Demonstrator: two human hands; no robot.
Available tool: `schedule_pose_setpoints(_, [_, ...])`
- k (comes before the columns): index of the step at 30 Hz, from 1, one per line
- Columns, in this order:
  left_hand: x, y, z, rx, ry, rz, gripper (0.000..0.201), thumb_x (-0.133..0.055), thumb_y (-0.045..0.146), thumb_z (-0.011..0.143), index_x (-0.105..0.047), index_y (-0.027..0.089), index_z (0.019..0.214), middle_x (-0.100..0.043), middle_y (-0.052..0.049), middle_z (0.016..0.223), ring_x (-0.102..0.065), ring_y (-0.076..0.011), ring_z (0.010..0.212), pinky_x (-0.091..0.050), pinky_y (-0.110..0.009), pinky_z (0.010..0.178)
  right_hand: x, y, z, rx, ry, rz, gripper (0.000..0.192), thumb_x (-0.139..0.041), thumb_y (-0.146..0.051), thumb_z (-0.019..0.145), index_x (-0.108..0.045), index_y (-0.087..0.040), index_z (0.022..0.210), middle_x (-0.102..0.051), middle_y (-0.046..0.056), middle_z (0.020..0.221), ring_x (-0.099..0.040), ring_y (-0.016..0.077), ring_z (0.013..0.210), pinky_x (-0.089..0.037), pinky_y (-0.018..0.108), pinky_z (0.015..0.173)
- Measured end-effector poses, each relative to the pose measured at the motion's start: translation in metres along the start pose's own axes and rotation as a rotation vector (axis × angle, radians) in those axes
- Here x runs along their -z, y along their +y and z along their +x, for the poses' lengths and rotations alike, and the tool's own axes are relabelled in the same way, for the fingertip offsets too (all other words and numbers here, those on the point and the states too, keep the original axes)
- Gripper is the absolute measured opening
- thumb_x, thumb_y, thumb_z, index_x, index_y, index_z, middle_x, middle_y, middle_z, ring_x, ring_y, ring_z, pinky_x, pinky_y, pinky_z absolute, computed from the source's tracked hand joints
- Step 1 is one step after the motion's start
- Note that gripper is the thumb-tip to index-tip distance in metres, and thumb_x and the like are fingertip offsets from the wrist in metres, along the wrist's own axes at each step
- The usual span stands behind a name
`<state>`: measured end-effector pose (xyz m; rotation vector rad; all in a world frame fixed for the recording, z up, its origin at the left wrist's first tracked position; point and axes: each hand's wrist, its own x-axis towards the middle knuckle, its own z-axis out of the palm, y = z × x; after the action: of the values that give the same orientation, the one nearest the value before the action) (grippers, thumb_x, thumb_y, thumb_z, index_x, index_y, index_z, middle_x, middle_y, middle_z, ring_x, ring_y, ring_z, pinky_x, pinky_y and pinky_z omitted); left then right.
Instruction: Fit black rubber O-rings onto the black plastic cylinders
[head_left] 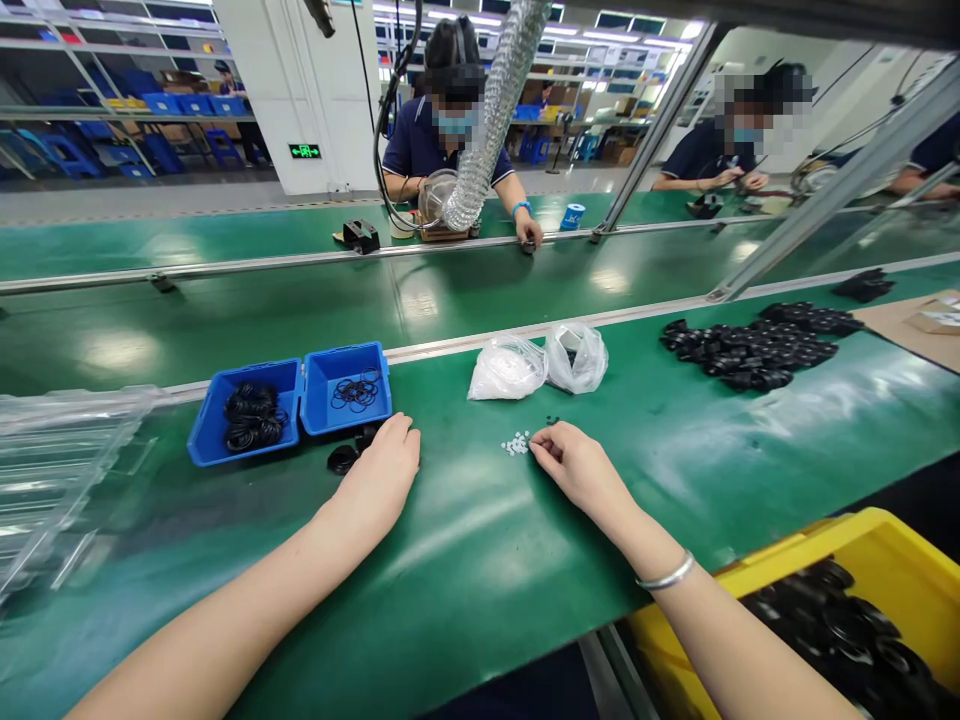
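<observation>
Your right forearm (pixel 727 635) crosses the yellow bin (pixel 892 555). Your right hand (pixel 574 463), narrowed, contents unclear, is at the small white pieces (pixel 515 443) on the surface (pixel 465 580); a sideways slip could scatter them. Your left hand (pixel 381 465), grip hidden, is just right of a black disc (pixel 342 460).

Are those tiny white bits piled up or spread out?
Spread out: the tiny white bits lie loosely scattered by the right hand, with green table showing between them.
</observation>
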<state>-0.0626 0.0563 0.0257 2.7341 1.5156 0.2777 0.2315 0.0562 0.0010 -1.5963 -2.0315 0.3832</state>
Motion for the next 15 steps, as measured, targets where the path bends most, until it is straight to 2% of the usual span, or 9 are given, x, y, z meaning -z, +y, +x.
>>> schedule_pose_setpoints(4, [0.01, 0.003, 0.006, -0.03, -0.032, -0.005, 0.014, -0.055, 0.009, 0.088, -0.062, 0.009, 0.1, -0.064, -0.013, 0.103, -0.056, -0.028, 0.108, -0.05, -0.042, 0.092, 0.005, 0.003, -0.007, 0.011, -0.014, 0.003, 0.015, -0.051, -0.022, 0.089, -0.066, -0.019, 0.09, -0.061, 0.005, 0.081, -0.059, 0.0183, 0.072, -0.05, 0.031, 0.068])
schedule_pose_setpoints(8, [0.017, 0.005, 0.009, -0.032, -0.011, 0.005, 0.012, -0.06, 0.015, 0.088, -0.064, 0.01, 0.098, -0.067, -0.014, 0.097, -0.054, -0.0333, 0.11, -0.047, -0.047, 0.088, 0.005, 0.003, -0.01, 0.017, -0.013, 0.002, 0.017, -0.051, -0.023, 0.091, -0.067, -0.018, 0.095, -0.061, 0.006, 0.084, -0.059, 0.0188, 0.075, -0.05, 0.032, 0.071])
schedule_pose_setpoints(10, [0.019, 0.006, 0.009, -0.036, 0.026, -0.039, 0.015, -0.058, 0.017, 0.09, -0.063, 0.011, 0.103, -0.067, -0.014, 0.099, -0.055, -0.0326, 0.11, -0.045, -0.048, 0.089, 0.004, 0.004, -0.01, 0.019, -0.01, 0.001, 0.017, -0.051, -0.023, 0.091, -0.066, -0.018, 0.097, -0.061, 0.006, 0.085, -0.059, 0.0186, 0.076, -0.05, 0.031, 0.071])
schedule_pose_setpoints(12, [0.021, 0.01, 0.008, -0.018, 0.076, -0.217, 0.019, -0.057, 0.021, 0.091, -0.062, 0.013, 0.108, -0.066, -0.012, 0.102, -0.058, -0.0291, 0.104, -0.046, -0.047, 0.089, 0.002, 0.004, -0.01, 0.016, -0.006, 0.0, 0.015, -0.052, -0.022, 0.091, -0.064, -0.018, 0.099, -0.06, 0.006, 0.085, -0.059, 0.0181, 0.075, -0.051, 0.031, 0.07])
schedule_pose_setpoints(13, [0.022, 0.013, 0.007, 0.016, 0.092, -0.382, 0.021, -0.058, 0.024, 0.091, -0.061, 0.015, 0.11, -0.066, -0.011, 0.103, -0.06, -0.027, 0.101, -0.047, -0.045, 0.088, 0.002, 0.004, -0.011, 0.013, -0.003, -0.001, 0.015, -0.052, -0.022, 0.091, -0.063, -0.018, 0.1, -0.059, 0.005, 0.085, -0.058, 0.0177, 0.074, -0.051, 0.03, 0.069])
schedule_pose_setpoints(15, [0.024, 0.021, 0.006, 0.132, 0.052, -0.855, 0.025, -0.061, 0.031, 0.089, -0.06, 0.018, 0.111, -0.065, -0.008, 0.103, -0.063, -0.0239, 0.097, -0.05, -0.041, 0.086, 0.002, 0.004, -0.012, 0.004, 0.005, -0.001, 0.013, -0.054, -0.021, 0.09, -0.06, -0.018, 0.1, -0.059, 0.004, 0.083, -0.058, 0.017, 0.071, -0.051, 0.03, 0.067])
